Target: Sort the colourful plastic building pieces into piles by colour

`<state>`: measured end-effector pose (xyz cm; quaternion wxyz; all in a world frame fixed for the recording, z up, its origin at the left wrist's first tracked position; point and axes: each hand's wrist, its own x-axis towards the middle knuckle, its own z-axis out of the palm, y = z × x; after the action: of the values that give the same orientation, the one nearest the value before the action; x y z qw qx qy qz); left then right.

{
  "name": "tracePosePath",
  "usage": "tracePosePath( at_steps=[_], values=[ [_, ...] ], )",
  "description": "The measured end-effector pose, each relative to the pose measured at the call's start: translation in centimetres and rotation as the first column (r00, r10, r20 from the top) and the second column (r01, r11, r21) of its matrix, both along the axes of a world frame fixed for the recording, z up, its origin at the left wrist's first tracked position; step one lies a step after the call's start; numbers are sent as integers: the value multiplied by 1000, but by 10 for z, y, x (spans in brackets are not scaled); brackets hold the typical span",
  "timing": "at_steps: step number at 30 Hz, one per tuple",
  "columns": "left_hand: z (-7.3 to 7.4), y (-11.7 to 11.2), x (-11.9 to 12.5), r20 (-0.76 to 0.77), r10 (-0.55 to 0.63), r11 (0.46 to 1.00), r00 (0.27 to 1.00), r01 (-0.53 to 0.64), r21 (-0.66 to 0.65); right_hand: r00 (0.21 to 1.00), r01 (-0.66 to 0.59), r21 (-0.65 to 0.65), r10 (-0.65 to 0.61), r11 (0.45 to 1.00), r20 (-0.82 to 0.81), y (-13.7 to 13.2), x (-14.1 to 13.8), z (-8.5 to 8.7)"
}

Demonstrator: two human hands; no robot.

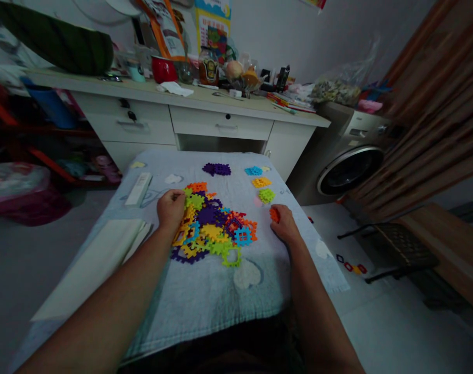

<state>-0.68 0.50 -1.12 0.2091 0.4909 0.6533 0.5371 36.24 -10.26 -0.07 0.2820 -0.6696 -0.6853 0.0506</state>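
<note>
A heap of coloured interlocking plastic tiles point(213, 228) lies in the middle of a pale blue towel point(205, 296). My left hand point(171, 208) rests on the heap's left edge, fingers curled onto a green tile. To the right of the heap, my right hand point(285, 223) pinches an orange tile point(274, 214). Sorted tiles lie farther back: a purple group point(216, 169), a blue one point(253, 171), a yellow-orange one point(261, 182) and a green one point(266, 195).
A white box point(138, 188) and folded white paper point(99, 259) lie on the towel's left. Behind stands a cluttered white desk point(220, 122) with drawers, a washing machine point(349, 166) at right, and small tiles point(351, 265) on the floor.
</note>
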Motion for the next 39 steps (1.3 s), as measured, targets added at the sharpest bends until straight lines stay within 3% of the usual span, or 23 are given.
tracePosePath(
  at_steps=[6, 15, 22, 25, 28, 32, 36, 39],
  values=[
    [3, 0, -1, 30, -2, 1000, 1000, 3, -25, 1000, -15, 1, 15, 1000, 12, 2, -2, 0],
    [8, 0, -3, 198, -75, 995, 977, 85, -43, 998, 5, -38, -3, 999, 64, 4, -4, -2],
    [23, -14, -7, 252, -209, 971, 945, 231, -61, 998, -5, -17, 6, 1000, 55, 5, -6, -1],
    [22, -24, -9, 158, -241, 964, 957, 255, -74, 999, 11, -5, -11, 1000, 48, 5, -7, -1],
    [21, -43, -9, -99, -228, 974, 969, 226, -35, 999, 21, 7, -22, 1000, 45, 5, -7, -3],
    [22, -75, -5, -320, -309, 950, 895, 303, -72, 997, 64, 43, -66, 997, 49, 6, -7, -4],
    [22, -98, -1, -450, -365, 926, 816, 366, -87, 987, 148, 160, -157, 976, 46, 4, -17, 1],
    [18, -106, 1, -497, -372, 920, 784, 384, -83, 997, 66, 201, -71, 977, 13, 0, -34, 9]
  ],
)
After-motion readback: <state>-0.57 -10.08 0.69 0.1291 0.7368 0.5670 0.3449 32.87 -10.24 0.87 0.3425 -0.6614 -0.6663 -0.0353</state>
